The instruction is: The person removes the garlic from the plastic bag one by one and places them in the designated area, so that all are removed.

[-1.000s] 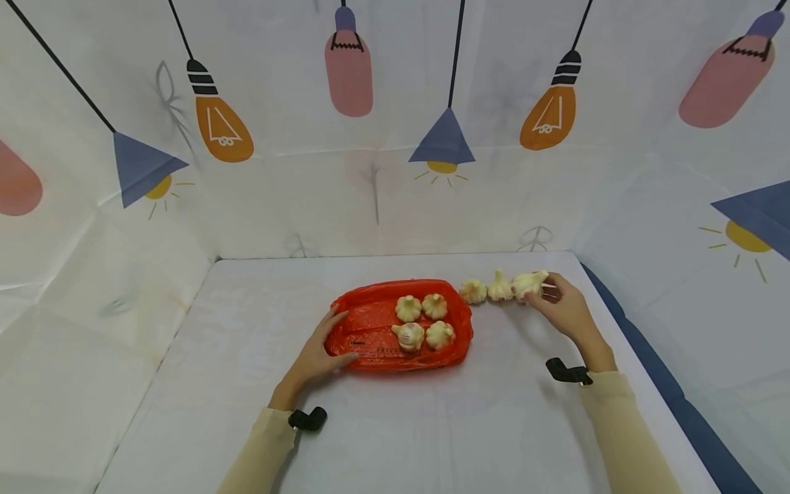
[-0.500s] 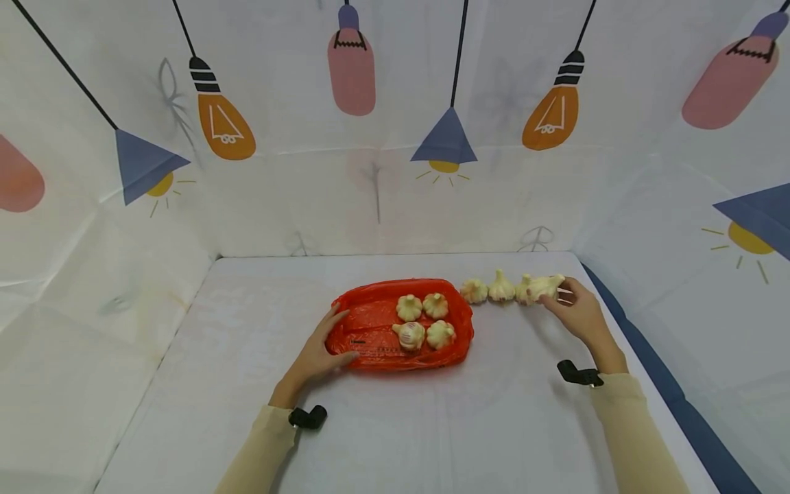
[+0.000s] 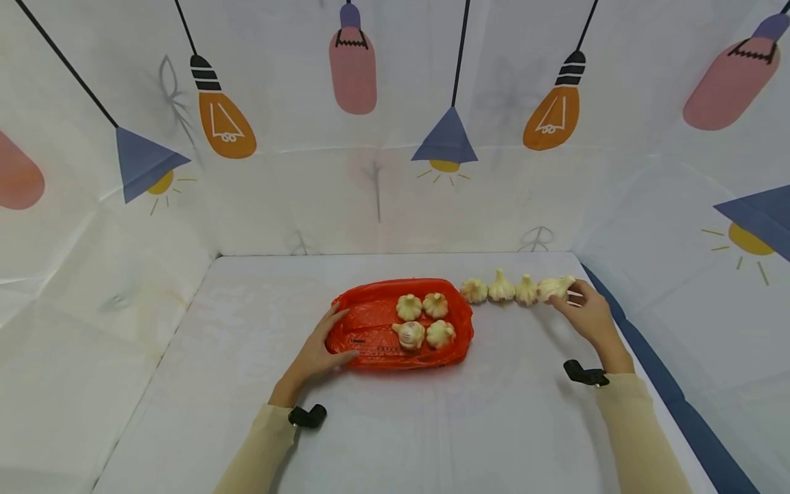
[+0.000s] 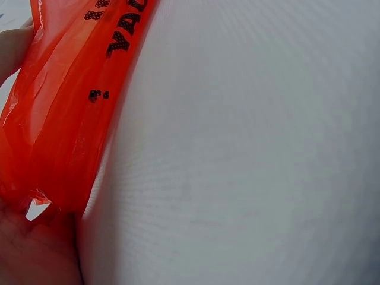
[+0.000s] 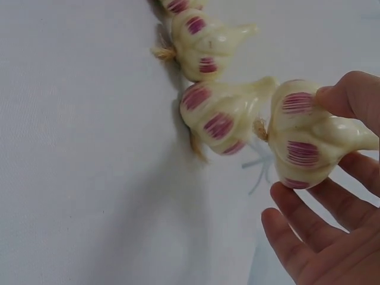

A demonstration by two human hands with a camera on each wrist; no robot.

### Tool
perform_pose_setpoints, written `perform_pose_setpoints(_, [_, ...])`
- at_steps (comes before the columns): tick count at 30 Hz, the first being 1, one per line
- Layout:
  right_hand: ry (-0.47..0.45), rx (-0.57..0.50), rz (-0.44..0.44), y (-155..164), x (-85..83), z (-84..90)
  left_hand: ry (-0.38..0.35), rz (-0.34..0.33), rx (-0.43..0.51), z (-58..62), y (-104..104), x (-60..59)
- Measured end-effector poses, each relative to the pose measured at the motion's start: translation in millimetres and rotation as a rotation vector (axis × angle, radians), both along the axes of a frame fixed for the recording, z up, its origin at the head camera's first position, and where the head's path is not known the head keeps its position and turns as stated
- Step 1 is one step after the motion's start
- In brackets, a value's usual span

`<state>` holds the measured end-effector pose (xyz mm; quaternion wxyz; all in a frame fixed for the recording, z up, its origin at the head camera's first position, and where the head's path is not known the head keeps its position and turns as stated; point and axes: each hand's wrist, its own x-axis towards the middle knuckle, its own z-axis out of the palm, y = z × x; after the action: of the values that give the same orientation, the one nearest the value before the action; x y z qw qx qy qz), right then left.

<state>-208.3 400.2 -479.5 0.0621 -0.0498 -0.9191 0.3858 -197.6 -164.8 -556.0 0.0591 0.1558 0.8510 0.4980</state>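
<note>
In the head view my right hand point(image 3: 589, 317) pinches a garlic bulb point(image 3: 553, 289) at the right end of a row. The right wrist view shows its purple streaks, with my thumb on one side and fingertips on the other. Three more garlic bulbs point(image 3: 501, 288) line up to its left on the white table. My left hand point(image 3: 316, 352) rests at the left end of a red plastic-lined tray point(image 3: 364, 319), thumb and fingers spread along its rim. Several garlic bulbs point(image 3: 441, 334) lie in the tray's right half. Red film with black print point(image 4: 65, 113) fills the left wrist view's upper left.
The white table point(image 3: 395, 432) runs back to a wall sheet point(image 3: 296, 192) printed with lamps and bulbs. A dark blue strip point(image 3: 673, 391) borders the table's right edge. Each wrist carries a black camera mount point(image 3: 307, 416). The row's left bulb stands close beside the tray.
My right hand has moved right along the row. The third bulb in the row now stands free of the hand, which holds another bulb beyond it. The left hand and tray have stayed put.
</note>
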Motion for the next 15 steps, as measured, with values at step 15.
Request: perform_pose_setpoints(15, [-0.017,-0.017,-0.057,12.8,-7.3,-8.5,-0.001,0.011,-0.006,-2.5,0.4,-1.0])
